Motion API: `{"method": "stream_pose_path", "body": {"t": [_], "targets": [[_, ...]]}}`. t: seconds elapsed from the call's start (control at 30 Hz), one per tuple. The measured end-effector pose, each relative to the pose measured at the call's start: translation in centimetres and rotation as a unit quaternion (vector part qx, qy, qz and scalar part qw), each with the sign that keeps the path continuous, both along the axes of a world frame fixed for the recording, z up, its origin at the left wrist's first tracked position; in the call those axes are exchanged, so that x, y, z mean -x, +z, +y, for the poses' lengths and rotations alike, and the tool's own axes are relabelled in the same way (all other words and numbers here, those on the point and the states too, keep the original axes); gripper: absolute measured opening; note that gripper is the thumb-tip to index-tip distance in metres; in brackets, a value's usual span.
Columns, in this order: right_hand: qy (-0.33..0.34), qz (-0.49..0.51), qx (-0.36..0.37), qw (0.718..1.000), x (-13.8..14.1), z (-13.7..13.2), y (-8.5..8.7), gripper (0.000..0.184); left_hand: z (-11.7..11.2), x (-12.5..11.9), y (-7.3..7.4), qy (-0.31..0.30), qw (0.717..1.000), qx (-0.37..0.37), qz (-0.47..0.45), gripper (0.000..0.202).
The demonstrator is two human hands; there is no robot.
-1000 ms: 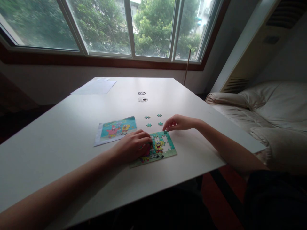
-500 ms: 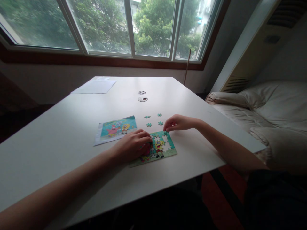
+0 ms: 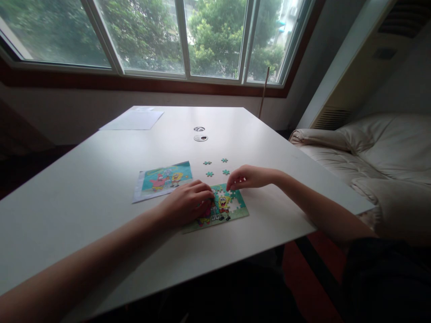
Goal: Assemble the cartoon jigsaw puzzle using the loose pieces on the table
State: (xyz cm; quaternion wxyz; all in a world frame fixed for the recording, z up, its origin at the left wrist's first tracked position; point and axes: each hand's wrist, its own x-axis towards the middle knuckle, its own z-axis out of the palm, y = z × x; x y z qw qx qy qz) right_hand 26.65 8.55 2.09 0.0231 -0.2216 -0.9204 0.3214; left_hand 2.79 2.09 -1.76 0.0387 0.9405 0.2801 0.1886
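Note:
A partly filled jigsaw puzzle (image 3: 224, 207) with cartoon figures lies near the table's front edge, with white gaps in its upper and right parts. My left hand (image 3: 193, 202) rests on its left side, fingers bent over it and holding it down. Over the upper right part, my right hand (image 3: 247, 177) pinches a small teal puzzle piece (image 3: 232, 194) between thumb and fingers, close to the gap. Several loose pieces lie just beyond the puzzle, among them a front-left piece (image 3: 209, 174) and a front-right piece (image 3: 226, 172).
Left of the puzzle lies a picture card (image 3: 158, 181) with matching figures. Two round items, a nearer disc (image 3: 200, 138) and a farther disc (image 3: 199, 129), are farther back on the white table (image 3: 252, 246). White sheets (image 3: 134, 120) lie at the far left. A sofa (image 3: 387, 148) stands right.
My right hand has moved slightly left and toward me, bringing the puzzle piece from the puzzle's top edge inward over the gap. My left hand stays in place.

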Motion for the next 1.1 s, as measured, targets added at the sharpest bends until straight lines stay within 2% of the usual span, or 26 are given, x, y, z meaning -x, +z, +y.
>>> {"method": "stream_pose_path", "body": {"t": [0.53, 0.67, 0.93, 1.03, 1.1], "targets": [[-0.010, -0.028, -0.014, 0.999, 0.13, -0.15, -0.04, 0.020, 0.04, 0.06, 0.03, -0.004, 1.000, 0.007, 0.004, 0.019], [-0.015, -0.023, 0.002, 1.000, 0.27, -0.49, 0.15, 0.022, 0.01, 0.01, 0.15, -0.003, 1.000, 0.009, 0.004, 0.019], [0.017, -0.017, 0.056, 0.998, 0.16, -0.55, 0.08, 0.021, 0.03, -0.01, 0.09, -0.005, 1.000, 0.004, -0.002, 0.018], [0.004, 0.003, 0.083, 0.997, 0.19, -0.39, -0.03, 0.021, 0.04, 0.01, 0.00, -0.003, 1.000, 0.003, -0.005, 0.018], [-0.018, 0.025, 0.072, 0.997, 0.30, -0.26, -0.23, 0.022, 0.05, 0.00, 0.01, -0.003, 1.000, 0.003, -0.005, 0.018]]}}
